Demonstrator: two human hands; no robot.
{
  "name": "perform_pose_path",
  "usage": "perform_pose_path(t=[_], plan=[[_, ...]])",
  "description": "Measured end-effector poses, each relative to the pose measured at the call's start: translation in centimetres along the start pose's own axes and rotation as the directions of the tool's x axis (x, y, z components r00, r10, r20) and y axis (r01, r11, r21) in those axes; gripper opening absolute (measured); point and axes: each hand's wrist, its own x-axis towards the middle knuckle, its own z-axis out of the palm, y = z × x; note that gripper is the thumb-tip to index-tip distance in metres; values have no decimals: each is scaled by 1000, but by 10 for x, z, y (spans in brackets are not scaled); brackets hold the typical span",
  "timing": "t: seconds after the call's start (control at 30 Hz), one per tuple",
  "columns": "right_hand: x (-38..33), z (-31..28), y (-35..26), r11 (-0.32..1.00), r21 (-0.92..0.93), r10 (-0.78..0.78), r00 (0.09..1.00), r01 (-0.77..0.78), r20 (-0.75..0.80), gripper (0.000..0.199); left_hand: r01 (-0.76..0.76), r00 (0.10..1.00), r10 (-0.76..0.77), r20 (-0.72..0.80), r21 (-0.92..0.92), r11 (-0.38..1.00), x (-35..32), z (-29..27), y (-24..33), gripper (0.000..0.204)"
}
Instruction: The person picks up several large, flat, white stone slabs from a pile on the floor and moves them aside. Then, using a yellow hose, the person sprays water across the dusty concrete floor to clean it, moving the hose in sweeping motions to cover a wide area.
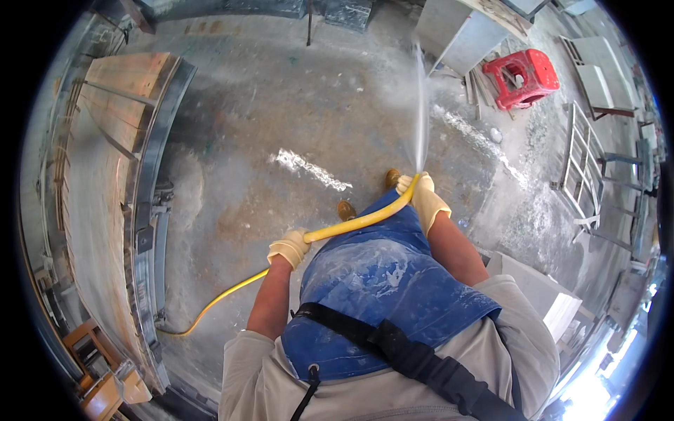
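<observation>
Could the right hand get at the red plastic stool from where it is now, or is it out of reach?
Probably not. The right hand grips the nozzle end of the yellow hose near the body, while the red stool lies well off across the wet floor. Nothing blocks the way; it just looks too far.

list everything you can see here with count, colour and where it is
hose: 1, yellow, runs from the floor at lower left across the apron to the right hand
water jet: 1, white, sprays up the picture from the hose end
stool: 1, red, upper right on the floor
slab: 1, pale, long, on a frame at left
rack: 1, grey metal, right
floor: 1, grey, wet
apron: 1, blue, on the person
shoes: 2, brown, centre
hands: 2, pale gloves; left and right both grip the hose
</observation>
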Motion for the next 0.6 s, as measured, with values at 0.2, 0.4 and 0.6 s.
perform_pose_path(t=[0.2,0.4,0.6], plan=[[-44,12,5,996,-83,33,992,-44,-124,71,-52,998,52,-46,-2,999,-1,11,-11,27],[33,-96,29,944,-328,57,967,29,250,58,-52,997,49,53,50,997,3,19,-1,27],[57,-109,33,941,-336,82,947,29,310,55,-52,994,46,103,60,997,3,14,6,31]])
